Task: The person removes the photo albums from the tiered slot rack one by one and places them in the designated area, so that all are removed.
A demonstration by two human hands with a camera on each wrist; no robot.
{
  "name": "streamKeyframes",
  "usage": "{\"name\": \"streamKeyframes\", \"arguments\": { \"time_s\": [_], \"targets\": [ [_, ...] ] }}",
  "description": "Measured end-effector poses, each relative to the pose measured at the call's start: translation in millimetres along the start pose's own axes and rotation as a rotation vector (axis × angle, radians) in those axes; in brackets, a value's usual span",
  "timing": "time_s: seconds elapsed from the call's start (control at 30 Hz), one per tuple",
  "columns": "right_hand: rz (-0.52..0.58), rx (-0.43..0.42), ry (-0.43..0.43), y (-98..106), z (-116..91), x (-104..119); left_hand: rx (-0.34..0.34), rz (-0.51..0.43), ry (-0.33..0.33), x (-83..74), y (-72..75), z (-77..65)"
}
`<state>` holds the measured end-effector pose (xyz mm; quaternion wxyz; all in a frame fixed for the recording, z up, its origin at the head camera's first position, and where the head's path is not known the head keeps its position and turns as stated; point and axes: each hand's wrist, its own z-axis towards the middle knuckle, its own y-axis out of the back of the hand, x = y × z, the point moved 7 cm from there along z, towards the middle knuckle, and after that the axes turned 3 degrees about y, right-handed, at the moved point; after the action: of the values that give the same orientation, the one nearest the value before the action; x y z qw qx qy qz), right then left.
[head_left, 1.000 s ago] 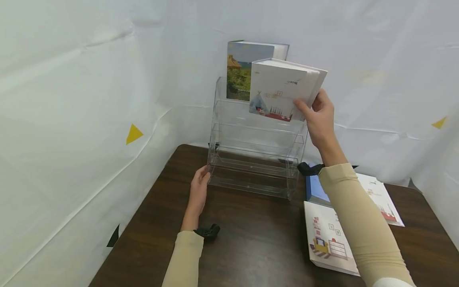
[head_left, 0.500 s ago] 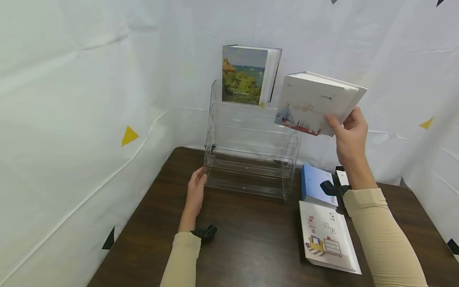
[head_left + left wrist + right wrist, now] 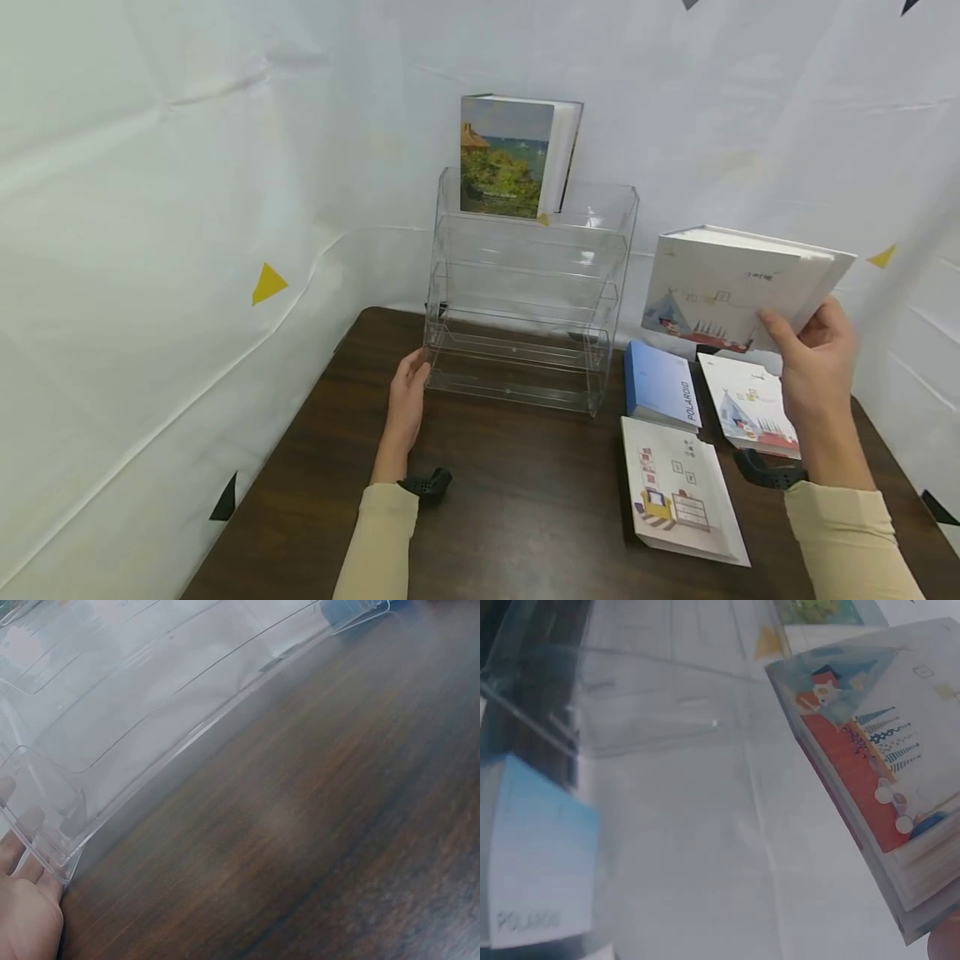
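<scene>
My right hand (image 3: 819, 354) grips a white photo album (image 3: 723, 287) by its right edge, thumb on the front cover. Its cover shows a blue tent and a red strip; the album is raised and tilted, to the right of the clear plastic display rack (image 3: 525, 287). In the right wrist view the album (image 3: 885, 750) fills the right side, with only a bit of my thumb showing. My left hand (image 3: 408, 387) rests at the rack's lower left side, its fingers (image 3: 28, 868) along the outer face of the side panel. A landscape-covered photo album (image 3: 504, 158) stands in the top tier.
On the table (image 3: 480, 500), right of the rack, lie a blue album marked POLAROID (image 3: 663, 385), a white album with a drawn chair and dresser (image 3: 678, 492), and another white tent album (image 3: 750, 404). White sheeting (image 3: 187, 208) hangs behind and at both sides.
My right hand has carried the white album from in front of the landscape album, rightward and down, away from the rack. My left hand stays at the rack's side.
</scene>
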<state>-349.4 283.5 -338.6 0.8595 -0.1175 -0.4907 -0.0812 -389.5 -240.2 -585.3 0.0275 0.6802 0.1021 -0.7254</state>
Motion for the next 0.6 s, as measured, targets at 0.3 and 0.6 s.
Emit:
{"name": "streamKeyframes", "arguments": {
  "time_s": [0.3, 0.6],
  "targets": [
    [-0.132, -0.18, -0.217, 74, -35, -28, -0.019, -0.011, 0.017, 6.1, 5.2, -4.0],
    [-0.296, -0.048, -0.377, 129, -61, -56, 0.004, -0.04, 0.031, 6.9, 8.2, -3.9]
  ]
}}
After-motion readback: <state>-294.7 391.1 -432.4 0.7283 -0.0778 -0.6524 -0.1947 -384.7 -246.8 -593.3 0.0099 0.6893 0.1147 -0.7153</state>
